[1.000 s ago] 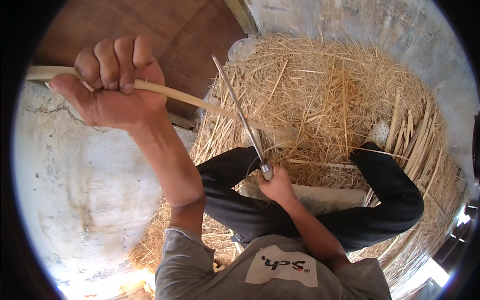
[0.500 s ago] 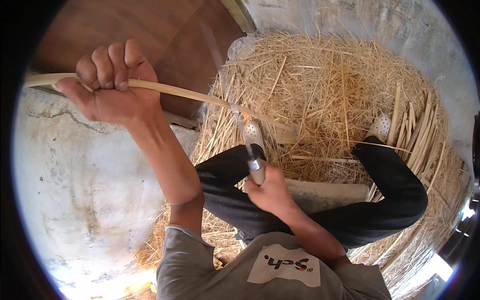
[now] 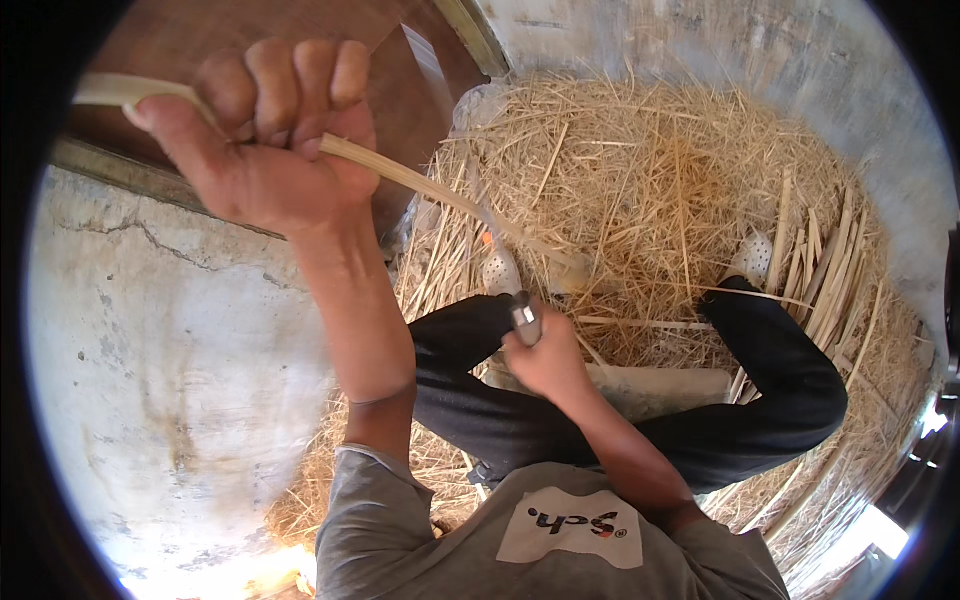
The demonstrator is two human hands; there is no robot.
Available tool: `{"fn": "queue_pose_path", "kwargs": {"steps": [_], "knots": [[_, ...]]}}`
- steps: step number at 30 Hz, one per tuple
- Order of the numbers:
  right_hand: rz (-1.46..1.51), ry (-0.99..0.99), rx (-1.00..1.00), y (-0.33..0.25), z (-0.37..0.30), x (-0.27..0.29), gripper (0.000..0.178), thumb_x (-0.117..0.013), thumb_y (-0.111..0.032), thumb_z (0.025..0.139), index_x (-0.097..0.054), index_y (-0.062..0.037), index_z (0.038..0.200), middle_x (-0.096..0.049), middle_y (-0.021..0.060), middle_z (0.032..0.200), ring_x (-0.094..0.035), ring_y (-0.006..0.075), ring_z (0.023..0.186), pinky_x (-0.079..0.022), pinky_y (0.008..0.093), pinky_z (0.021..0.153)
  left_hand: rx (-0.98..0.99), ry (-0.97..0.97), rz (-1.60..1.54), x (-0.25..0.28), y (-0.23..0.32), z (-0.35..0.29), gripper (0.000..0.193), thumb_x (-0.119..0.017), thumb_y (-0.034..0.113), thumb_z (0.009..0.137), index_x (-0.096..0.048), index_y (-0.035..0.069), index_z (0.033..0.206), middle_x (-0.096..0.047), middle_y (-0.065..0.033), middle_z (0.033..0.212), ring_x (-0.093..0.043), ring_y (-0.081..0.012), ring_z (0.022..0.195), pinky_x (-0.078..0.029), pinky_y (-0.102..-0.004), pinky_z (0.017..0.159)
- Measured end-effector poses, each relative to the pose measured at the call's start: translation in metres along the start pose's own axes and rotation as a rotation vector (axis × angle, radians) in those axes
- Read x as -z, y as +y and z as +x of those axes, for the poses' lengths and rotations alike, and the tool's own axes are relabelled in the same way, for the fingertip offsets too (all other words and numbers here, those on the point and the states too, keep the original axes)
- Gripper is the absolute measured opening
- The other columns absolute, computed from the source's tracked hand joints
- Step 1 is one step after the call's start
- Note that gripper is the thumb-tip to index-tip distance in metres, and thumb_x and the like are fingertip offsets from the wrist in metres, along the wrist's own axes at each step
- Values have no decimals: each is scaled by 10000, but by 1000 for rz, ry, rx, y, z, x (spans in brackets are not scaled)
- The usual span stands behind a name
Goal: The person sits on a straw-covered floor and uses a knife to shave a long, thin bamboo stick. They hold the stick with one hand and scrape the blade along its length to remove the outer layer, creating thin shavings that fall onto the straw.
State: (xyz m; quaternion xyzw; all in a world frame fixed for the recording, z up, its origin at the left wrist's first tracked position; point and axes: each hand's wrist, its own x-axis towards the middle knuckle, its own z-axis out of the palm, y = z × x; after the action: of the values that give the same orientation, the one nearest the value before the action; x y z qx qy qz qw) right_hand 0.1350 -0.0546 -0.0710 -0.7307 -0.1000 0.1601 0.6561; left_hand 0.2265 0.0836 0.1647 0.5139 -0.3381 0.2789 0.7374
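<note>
- Toward ten o'clock in the head view, the left hand had its grip closed round a pale strip, which sloped down toward the centre.
- Near the centre, toward four o'clock, the right hand wrapped a knife by its handle, the blade blurred toward eleven o'clock.
- Straw lay heaped toward one o'clock.

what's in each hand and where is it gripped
The left hand grips a pale strip partway along its length; the right hand holds a knife by its handle.
</note>
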Motion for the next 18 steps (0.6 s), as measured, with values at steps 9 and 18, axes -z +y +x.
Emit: {"fn": "queue_pose_path", "kwargs": {"steps": [9,18], "knots": [[-3,-34,73,-32,-1,13,331,-621,-140,727,-584,24,1012,-617,249,759,-628,430,760,-497,453,683,82,-8,-99,2,-1,3,591,-424,608,929,-262,173,563,-215,38,495,-210,-103,446,-223,-276,512],[108,-86,-301,44,5,35,294,-624,-100,734,-568,57,977,-609,196,732,-629,307,693,-498,408,659,57,78,50,-22,-22,11,578,-407,590,937,-272,188,545,-236,39,493,-247,-105,441,-242,-282,521]]}}
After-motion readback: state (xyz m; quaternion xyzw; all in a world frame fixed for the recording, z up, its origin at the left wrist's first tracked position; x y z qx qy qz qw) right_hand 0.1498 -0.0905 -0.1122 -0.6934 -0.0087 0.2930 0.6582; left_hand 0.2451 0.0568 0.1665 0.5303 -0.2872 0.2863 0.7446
